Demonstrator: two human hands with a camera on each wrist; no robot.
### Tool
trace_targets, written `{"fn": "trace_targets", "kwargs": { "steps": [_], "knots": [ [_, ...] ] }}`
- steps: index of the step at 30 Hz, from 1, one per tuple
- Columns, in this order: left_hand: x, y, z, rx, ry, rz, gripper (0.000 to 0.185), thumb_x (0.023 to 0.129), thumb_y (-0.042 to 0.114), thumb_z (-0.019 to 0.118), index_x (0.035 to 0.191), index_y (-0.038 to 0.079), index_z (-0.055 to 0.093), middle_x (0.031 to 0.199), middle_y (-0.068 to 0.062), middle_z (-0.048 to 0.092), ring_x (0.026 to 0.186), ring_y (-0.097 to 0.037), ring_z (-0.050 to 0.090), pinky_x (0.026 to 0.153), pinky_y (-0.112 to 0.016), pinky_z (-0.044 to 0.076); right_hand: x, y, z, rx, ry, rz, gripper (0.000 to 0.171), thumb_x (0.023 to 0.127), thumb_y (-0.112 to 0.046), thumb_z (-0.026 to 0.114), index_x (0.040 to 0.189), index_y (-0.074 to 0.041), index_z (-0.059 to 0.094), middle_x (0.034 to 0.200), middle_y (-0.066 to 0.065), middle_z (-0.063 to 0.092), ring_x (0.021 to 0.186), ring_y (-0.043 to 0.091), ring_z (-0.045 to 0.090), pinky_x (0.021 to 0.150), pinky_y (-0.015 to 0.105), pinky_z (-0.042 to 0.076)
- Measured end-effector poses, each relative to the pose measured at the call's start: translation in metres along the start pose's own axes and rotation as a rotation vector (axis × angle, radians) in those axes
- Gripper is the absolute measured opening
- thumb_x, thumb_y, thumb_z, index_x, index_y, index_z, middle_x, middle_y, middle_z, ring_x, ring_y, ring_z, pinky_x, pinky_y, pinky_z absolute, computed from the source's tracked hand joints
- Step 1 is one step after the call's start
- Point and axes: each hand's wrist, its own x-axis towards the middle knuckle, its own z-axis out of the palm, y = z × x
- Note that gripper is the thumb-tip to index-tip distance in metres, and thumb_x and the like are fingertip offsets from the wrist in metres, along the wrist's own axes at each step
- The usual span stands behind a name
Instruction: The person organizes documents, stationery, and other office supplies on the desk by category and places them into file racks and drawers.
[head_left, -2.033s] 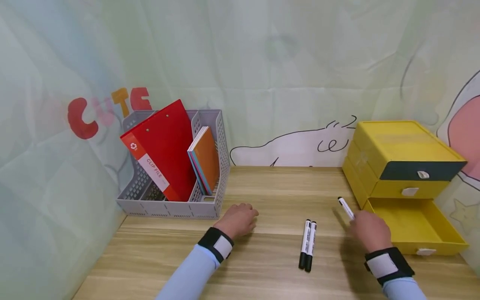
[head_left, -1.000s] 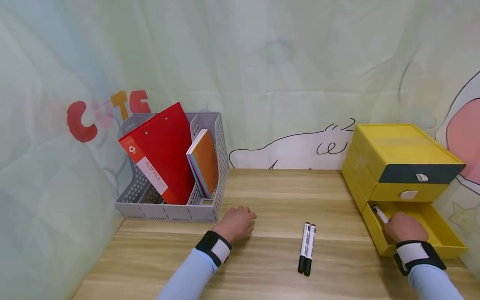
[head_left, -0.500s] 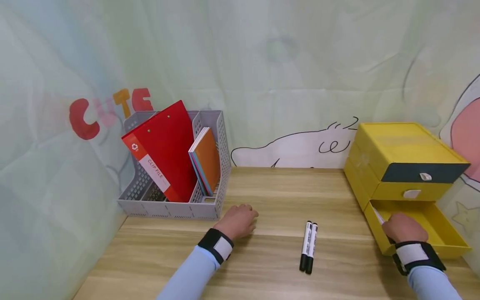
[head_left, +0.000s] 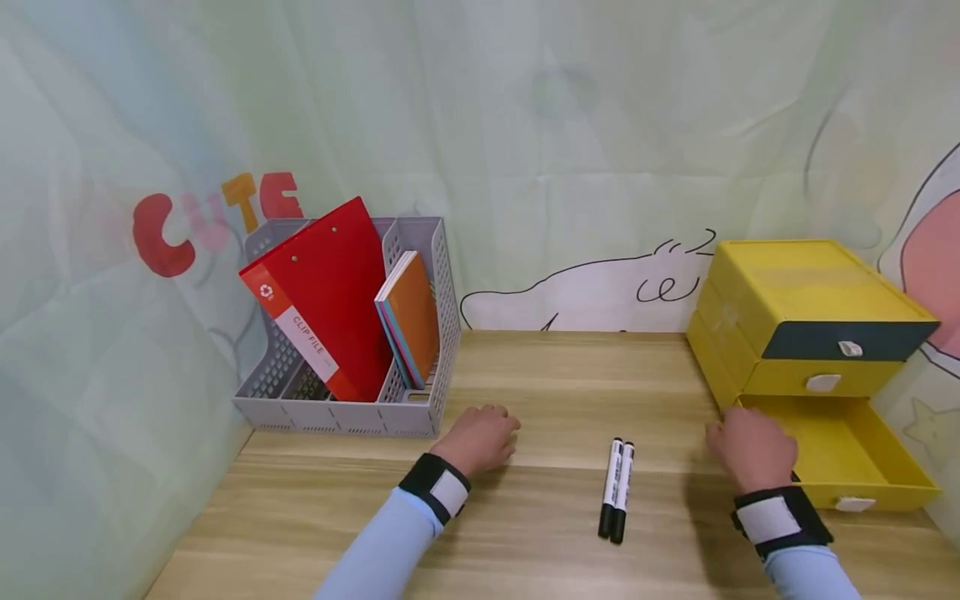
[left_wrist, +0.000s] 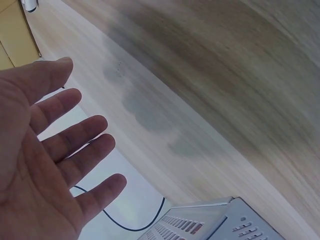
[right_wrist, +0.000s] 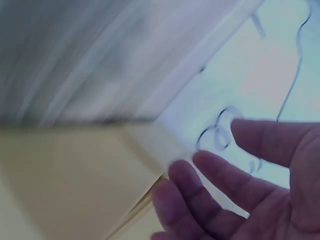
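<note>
My left hand rests near the table beside the grey basket, and in the left wrist view its fingers are spread and loosely bent with nothing in them. My right hand is over the left side of the pulled-out bottom drawer. Nothing shows between its relaxed fingers in the right wrist view. A small black end shows beside the right wrist at the drawer; whatever it belongs to is hidden by the hand. Two white markers with black caps lie side by side on the table between the hands.
The yellow drawer unit stands at the right, its upper two drawers pushed in. At the left, the grey basket holds a red clip file and several thin notebooks. A printed cloth hangs behind the wooden table.
My right hand first carried a marker from over the table into the bottom drawer. It has since let go and moved back left, out of the drawer. The left hand stays put.
</note>
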Motion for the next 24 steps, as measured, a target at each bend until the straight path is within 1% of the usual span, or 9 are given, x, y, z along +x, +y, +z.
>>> {"fn": "trace_targets", "kwargs": {
  "steps": [4,6,8,10,12,15,17,20,24],
  "knots": [
    [0.000,0.001,-0.002,0.007,-0.002,0.003,0.032,0.095,0.026,0.065,0.125,0.014,0.068,0.115,-0.006,0.065,0.108,-0.023,0.061,0.093,-0.044,0.050,-0.007,-0.027,0.015,-0.016,-0.156,0.017,0.039,0.094,-0.024,0.062,0.111,0.010,0.065,0.102,0.031,0.066,0.077,0.037,0.062,0.066,0.055,0.051],
    [0.000,0.002,-0.003,0.012,-0.007,0.003,0.033,0.095,0.027,0.065,0.125,0.014,0.068,0.115,-0.006,0.065,0.108,-0.023,0.061,0.093,-0.043,0.050,-0.012,-0.038,0.024,-0.019,-0.222,0.027,0.040,0.095,-0.026,0.062,0.112,0.009,0.065,0.102,0.029,0.066,0.076,0.033,0.062,0.066,0.052,0.052],
    [0.000,0.002,-0.004,0.015,-0.009,0.004,0.033,0.095,0.027,0.065,0.125,0.014,0.068,0.115,-0.006,0.065,0.108,-0.023,0.061,0.093,-0.043,0.050,-0.017,-0.047,0.031,-0.012,-0.256,0.033,0.041,0.094,-0.029,0.062,0.111,0.008,0.067,0.101,0.027,0.067,0.075,0.031,0.061,0.066,0.050,0.052],
    [0.000,0.002,-0.004,0.015,-0.010,0.005,0.033,0.096,0.027,0.065,0.125,0.014,0.068,0.116,-0.006,0.065,0.108,-0.023,0.061,0.094,-0.043,0.050,-0.023,-0.054,0.038,0.005,-0.273,0.027,0.042,0.093,-0.032,0.063,0.109,0.007,0.068,0.096,0.024,0.068,0.072,0.028,0.059,0.064,0.047,0.051],
    [0.001,0.002,-0.004,0.014,-0.011,0.006,0.033,0.096,0.027,0.064,0.126,0.014,0.068,0.117,-0.006,0.065,0.109,-0.023,0.061,0.094,-0.043,0.049,-0.029,-0.060,0.044,0.022,-0.285,0.020,0.043,0.092,-0.036,0.064,0.104,0.005,0.069,0.086,0.019,0.066,0.069,0.026,0.056,0.060,0.042,0.049],
    [0.002,0.002,-0.004,0.022,-0.011,0.008,0.033,0.096,0.027,0.064,0.126,0.014,0.067,0.117,-0.006,0.065,0.109,-0.023,0.061,0.094,-0.043,0.050,-0.037,-0.066,0.051,0.047,-0.299,0.000,0.038,0.090,-0.038,0.066,0.089,-0.001,0.069,0.071,0.009,0.059,0.062,0.022,0.052,0.053,0.034,0.041],
    [0.002,0.002,-0.004,0.026,-0.012,0.010,0.032,0.096,0.027,0.064,0.126,0.014,0.068,0.116,-0.006,0.065,0.108,-0.023,0.061,0.093,-0.043,0.050,-0.042,-0.068,0.054,0.053,-0.306,-0.019,0.036,0.090,-0.038,0.067,0.077,-0.005,0.065,0.064,0.003,0.053,0.058,0.019,0.049,0.050,0.030,0.035],
    [0.002,0.001,-0.003,0.026,-0.009,0.015,0.031,0.096,0.027,0.064,0.125,0.014,0.068,0.114,-0.006,0.066,0.106,-0.022,0.062,0.091,-0.043,0.051,-0.045,-0.069,0.056,0.052,-0.301,-0.040,0.035,0.089,-0.035,0.066,0.066,-0.010,0.059,0.059,0.001,0.049,0.054,0.018,0.047,0.048,0.028,0.030],
    [0.003,0.001,-0.003,0.018,0.000,0.022,0.031,0.096,0.026,0.064,0.124,0.014,0.068,0.114,-0.006,0.066,0.106,-0.023,0.062,0.091,-0.043,0.051,-0.046,-0.068,0.055,0.057,-0.271,-0.057,0.034,0.088,-0.029,0.066,0.061,-0.012,0.056,0.057,0.001,0.047,0.053,0.018,0.046,0.047,0.028,0.029]
  ]
}}
